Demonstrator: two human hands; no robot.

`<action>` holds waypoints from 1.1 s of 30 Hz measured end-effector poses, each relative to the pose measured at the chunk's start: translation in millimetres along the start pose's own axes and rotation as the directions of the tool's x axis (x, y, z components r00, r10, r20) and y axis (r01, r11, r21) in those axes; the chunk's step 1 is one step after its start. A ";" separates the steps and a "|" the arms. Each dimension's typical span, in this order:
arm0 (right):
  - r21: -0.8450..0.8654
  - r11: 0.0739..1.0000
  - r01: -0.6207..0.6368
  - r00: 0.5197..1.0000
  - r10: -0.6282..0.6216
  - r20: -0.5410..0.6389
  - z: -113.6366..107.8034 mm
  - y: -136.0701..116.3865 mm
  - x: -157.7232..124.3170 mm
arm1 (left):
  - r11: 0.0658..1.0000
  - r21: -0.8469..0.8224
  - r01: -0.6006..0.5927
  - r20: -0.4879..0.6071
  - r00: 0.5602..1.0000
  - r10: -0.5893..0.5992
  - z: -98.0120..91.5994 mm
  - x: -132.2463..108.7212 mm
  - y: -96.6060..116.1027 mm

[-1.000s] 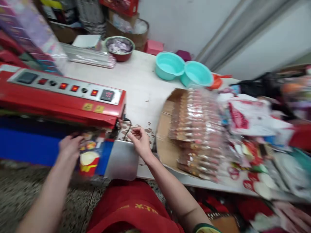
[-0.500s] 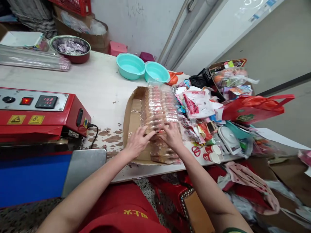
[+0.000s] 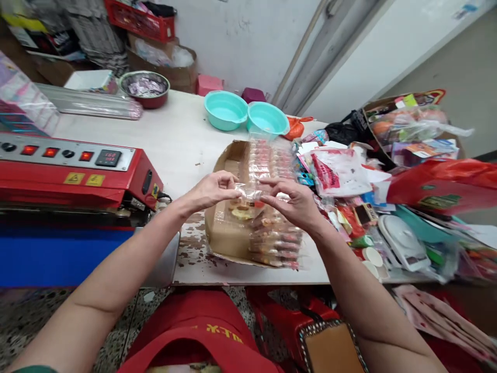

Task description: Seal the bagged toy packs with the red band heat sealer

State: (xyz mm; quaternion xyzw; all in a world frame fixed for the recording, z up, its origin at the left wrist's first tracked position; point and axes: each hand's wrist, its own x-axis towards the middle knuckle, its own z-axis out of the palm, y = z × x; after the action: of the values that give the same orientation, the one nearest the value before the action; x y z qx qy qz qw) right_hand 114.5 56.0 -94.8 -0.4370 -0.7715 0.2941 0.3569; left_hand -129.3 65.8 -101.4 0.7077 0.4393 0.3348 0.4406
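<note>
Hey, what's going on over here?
A person's left hand and right hand pinch a clear packet between them, above a cardboard box. More packets are packed in rows in the box. A red machine with lit switches stands to the left, and two turquoise bowls sit behind the box.

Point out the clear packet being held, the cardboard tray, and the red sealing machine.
Clear packet (image 3: 249, 195), head view: on its transparent upper part.
Cardboard tray (image 3: 230, 237), head view: on its bare inside bottom.
Red sealing machine (image 3: 111, 182), head view: on its front housing.
</note>
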 end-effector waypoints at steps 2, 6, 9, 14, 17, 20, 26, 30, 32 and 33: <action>0.219 0.974 -0.053 0.996 0.067 -0.056 16.0 -17.1 11.5 | 0.947 -0.311 0.078 -0.073 0.992 -0.106 -13.4 -14.6 10.4; 0.490 0.856 -0.165 0.965 0.243 -0.101 67.8 -29.6 24.6 | 0.792 -0.592 0.145 -0.171 0.939 -0.300 -33.0 -60.1 8.6; 0.621 0.739 -0.261 0.932 0.360 -0.036 113.9 -30.9 23.8 | 0.722 -0.657 0.217 -0.135 0.908 -0.396 -37.5 -100.3 -7.8; 0.666 0.628 -0.403 0.892 0.432 0.132 179.1 -39.4 10.6 | 0.753 -0.596 0.279 -0.294 0.796 -0.528 -32.2 -149.5 -44.0; 0.650 0.619 -0.441 0.879 0.444 0.174 202.4 -45.6 6.6 | 0.847 -0.419 0.328 -0.437 0.744 -0.504 -32.2 -165.1 -61.4; 0.639 0.618 -0.457 0.874 0.447 0.192 216.5 -48.8 6.3 | 0.899 -0.242 0.366 -0.530 0.726 -0.438 -35.4 -173.2 -74.1; 0.620 0.615 -0.487 0.861 0.456 0.224 233.7 -47.5 1.5 | 0.870 -0.245 0.428 -0.558 0.671 -0.488 -42.6 -175.0 -91.7; 0.646 0.583 -0.493 0.849 0.485 0.209 242.2 -46.4 -2.6 | 0.856 -0.150 0.494 -0.578 0.659 -0.482 -41.3 -173.4 -85.7; 0.658 0.574 -0.487 0.847 0.496 0.194 246.6 -46.2 -4.4 | 0.833 -0.086 0.547 -0.589 0.646 -0.485 -38.9 -172.8 -79.1; 0.664 0.572 -0.482 0.847 0.497 0.187 248.8 -46.0 -5.4 | 0.817 -0.051 0.574 -0.597 0.638 -0.486 -37.7 -172.6 -76.7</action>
State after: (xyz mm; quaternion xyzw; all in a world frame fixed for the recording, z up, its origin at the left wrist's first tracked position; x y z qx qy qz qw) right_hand -105.9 -4.6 -203.5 -0.4708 -0.4504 0.6413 0.4053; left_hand -254.2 -62.6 -172.2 0.4381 0.7637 0.3588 0.3101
